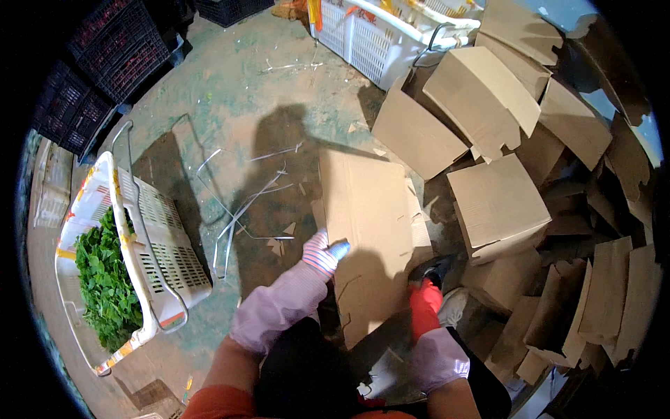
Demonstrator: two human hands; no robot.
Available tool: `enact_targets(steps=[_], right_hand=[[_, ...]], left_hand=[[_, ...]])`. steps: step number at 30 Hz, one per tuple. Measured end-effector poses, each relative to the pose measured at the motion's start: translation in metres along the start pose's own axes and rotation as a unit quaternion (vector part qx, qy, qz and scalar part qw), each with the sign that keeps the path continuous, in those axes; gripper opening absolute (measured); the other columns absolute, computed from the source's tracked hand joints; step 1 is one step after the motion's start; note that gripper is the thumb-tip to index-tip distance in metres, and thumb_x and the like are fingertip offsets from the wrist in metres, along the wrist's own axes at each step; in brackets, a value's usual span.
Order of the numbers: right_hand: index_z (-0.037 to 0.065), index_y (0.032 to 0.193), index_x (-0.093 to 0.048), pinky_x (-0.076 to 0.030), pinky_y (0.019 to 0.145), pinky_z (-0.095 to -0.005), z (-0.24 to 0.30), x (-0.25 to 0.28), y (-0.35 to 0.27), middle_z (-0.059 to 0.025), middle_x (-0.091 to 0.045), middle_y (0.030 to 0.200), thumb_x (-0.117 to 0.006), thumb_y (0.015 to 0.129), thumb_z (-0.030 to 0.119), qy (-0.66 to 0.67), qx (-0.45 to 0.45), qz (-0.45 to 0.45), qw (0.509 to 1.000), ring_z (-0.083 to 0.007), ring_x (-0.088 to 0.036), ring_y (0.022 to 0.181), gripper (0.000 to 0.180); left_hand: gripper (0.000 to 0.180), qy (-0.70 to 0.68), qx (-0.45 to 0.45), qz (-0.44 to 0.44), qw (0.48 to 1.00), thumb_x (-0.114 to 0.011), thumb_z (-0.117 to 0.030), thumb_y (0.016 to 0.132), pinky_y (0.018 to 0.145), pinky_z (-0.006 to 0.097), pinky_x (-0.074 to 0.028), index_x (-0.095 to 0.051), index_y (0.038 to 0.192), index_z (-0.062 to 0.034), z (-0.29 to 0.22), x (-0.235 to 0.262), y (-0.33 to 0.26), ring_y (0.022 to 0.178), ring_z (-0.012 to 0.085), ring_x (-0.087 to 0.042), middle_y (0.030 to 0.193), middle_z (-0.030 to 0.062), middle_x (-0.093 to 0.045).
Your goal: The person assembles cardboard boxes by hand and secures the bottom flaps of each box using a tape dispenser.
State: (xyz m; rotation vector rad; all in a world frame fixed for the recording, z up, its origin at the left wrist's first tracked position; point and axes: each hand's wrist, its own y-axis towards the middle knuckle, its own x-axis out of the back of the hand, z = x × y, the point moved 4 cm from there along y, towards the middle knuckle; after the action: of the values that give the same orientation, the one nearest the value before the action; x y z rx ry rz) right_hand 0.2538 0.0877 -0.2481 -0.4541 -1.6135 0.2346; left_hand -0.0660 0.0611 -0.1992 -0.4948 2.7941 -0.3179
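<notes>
A brown cardboard box [366, 223] stands before my legs with its long flat side facing up and loose flaps along its right edge. My left hand [325, 254], in a striped knit glove with blue fingertips, grips its left edge, the thumb lying on the cardboard. Low at the box's right side is my right hand [424, 304] in a red glove. Its fingers are closed around a dark, shiny object [434, 269], whose kind is hard to make out in the shadow. Pale lilac sleeve covers reach over both wrists.
To the left, a white plastic basket [157, 237] with a metal handle holds leafy greens [105, 279]. Black crates [115, 49] are stacked behind it. Clear strapping strips [248, 202] litter the floor. Open cardboard boxes [499, 202] crowd the right, below another white basket [363, 45].
</notes>
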Motion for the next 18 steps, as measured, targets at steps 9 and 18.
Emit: enact_targets(steps=[9,18], right_hand=[[0.001,0.122,-0.049,-0.037,0.094,-0.0303,0.123,0.200,-0.076,-0.0105,-0.055,0.113,-0.066,0.082,0.023,0.691,0.222,0.098,0.681,-0.0201,-0.050,0.108,0.049],[-0.001,0.115,-0.054,-0.042,0.083,-0.0264,0.135,0.233,-0.034,-0.0064,-0.060,0.100,-0.068,0.080,0.031,0.655,0.239,0.084,0.712,-0.0143,-0.055,0.092,0.050]], left_hand=[[0.077,0.229,-0.063,0.070,0.969,-0.080,-0.029,0.067,0.060,0.031,-0.048,-0.035,0.122,-0.0002,-0.106,-0.059,-0.018,0.069,0.0183,-0.052,0.074,0.0086,-0.053],[0.078,0.107,-0.013,0.119,0.987,-0.073,-0.008,0.071,0.083,0.037,-0.052,-0.028,0.134,-0.0156,-0.068,-0.114,0.007,0.100,0.0255,-0.051,0.118,0.0122,-0.043]])
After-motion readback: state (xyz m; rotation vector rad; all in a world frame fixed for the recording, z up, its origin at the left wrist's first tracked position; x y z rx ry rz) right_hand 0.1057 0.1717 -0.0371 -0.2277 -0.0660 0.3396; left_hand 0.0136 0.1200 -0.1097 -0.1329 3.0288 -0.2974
